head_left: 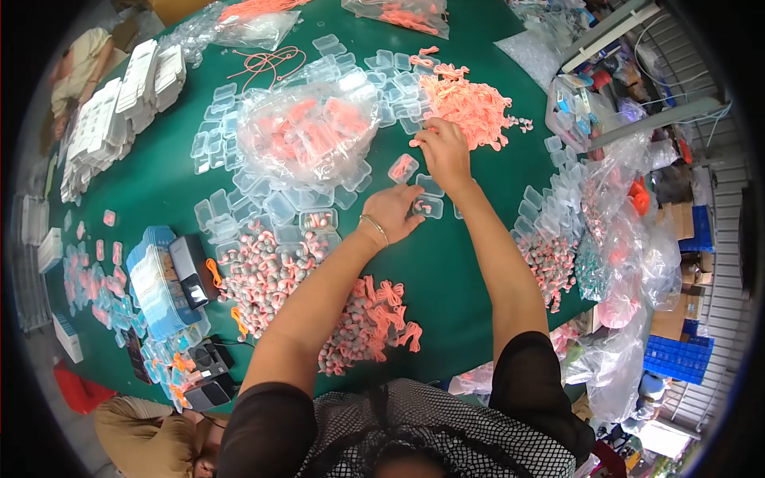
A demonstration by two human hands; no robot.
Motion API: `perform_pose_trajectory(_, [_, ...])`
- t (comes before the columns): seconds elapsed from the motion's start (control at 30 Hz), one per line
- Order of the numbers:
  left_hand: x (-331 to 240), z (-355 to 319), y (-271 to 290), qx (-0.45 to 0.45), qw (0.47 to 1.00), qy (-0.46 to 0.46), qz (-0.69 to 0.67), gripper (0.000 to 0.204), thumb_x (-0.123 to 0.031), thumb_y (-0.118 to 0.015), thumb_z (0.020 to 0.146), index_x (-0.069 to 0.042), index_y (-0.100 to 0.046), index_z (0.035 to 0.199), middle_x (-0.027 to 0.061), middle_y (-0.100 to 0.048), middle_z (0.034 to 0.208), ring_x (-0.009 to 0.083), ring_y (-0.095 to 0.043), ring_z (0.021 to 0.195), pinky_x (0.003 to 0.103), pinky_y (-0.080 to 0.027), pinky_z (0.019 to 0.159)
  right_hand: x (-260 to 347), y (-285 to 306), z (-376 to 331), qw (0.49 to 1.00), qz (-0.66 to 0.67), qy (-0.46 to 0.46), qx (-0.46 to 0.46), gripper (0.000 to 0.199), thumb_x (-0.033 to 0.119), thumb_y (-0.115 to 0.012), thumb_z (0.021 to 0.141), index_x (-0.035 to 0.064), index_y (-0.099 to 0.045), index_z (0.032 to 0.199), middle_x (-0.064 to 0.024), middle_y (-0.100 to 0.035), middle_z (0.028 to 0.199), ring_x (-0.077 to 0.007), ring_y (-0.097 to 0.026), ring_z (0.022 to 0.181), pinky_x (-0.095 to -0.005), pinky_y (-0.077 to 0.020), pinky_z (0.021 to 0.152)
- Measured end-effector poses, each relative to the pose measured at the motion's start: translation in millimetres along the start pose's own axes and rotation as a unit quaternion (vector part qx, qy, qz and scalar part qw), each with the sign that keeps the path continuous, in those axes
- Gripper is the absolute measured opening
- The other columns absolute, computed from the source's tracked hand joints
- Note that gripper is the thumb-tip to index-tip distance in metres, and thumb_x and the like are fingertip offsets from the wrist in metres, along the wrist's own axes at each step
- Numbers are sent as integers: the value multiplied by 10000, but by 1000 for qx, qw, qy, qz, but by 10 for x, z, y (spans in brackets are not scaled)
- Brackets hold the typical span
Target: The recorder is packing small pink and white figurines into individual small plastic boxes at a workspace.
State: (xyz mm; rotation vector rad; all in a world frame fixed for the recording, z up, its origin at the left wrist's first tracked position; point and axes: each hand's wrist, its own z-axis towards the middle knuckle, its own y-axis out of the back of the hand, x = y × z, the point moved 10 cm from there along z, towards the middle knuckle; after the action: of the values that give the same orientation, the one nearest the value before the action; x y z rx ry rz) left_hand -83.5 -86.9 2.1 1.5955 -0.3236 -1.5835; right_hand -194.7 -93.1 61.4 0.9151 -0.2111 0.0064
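Observation:
My left hand [390,213], a bracelet at its wrist, has its thumb and fingers around the left edge of a small open clear plastic box [434,212]. A bit of coral shows inside that box. Farther out, my right hand [446,155] is closed in a pinch on a coral cord bundle [414,143] at the near left edge of a big pile of coral cord bundles [470,103]. Its fingertips partly hide the bundle. A filled clear box [403,168] with coral contents rests between my hands, just beyond the left one.
A plastic bag of filled boxes [311,139] sits among many empty clear boxes [279,209]. Small grey-and-coral pieces [267,275] and corded bundles [370,327] lie near my left forearm. White trays [135,95] are stacked far left. More clear boxes [550,199] lie right. Another person [151,438] sits lower left.

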Motion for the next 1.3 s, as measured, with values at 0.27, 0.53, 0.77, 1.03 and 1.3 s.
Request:
perform_pose_trajectory(0.27, [35,10,18,7,1000,22,-12,480,-252,-747,745,-114,-561,1165,90,-621,1002,297,-628,925,414,-508,771,229,415,-678,984,130,-79,89,95,101,-663,819,98,-643,912,-55,-640,880,-265,-586,881,-402,-418,796])
perform_pose_trajectory(0.53, [39,17,13,24,998,48,-37,456,-235,-754,743,-116,-576,1146,84,-647,990,282,-637,929,401,-510,781,350,358,-790,993,83,-25,83,133,103,-692,790,91,-653,917,-47,-618,901,-256,-578,880,-393,-425,802])
perform_pose_trajectory(0.77, [59,16,6,30,997,60,-25,463,-234,-760,743,-114,-577,1150,86,-649,999,283,-636,941,396,-507,797,271,394,-800,992,58,-47,102,206,69,-658,803,92,-655,1007,-43,-610,978,-264,-563,935,-406,-419,824])
perform_pose_trajectory(1.03, [89,20,-48,57,992,87,-67,567,-207,-774,732,-122,-520,1232,90,-651,988,285,-636,941,391,-506,794,-12,177,-677,984,-25,-91,150,264,85,-684,792,89,-635,1052,-56,-617,1021,-291,-562,981,-429,-423,834])
perform_pose_trajectory(1.3, [40,-18,6,3,1000,1,-13,450,-256,-712,810,-176,-552,1223,100,-600,1011,302,-623,939,415,-508,775,337,434,-797,977,170,-56,117,357,68,-734,731,71,-605,1064,-76,-622,1031,-332,-565,952,-431,-437,833])
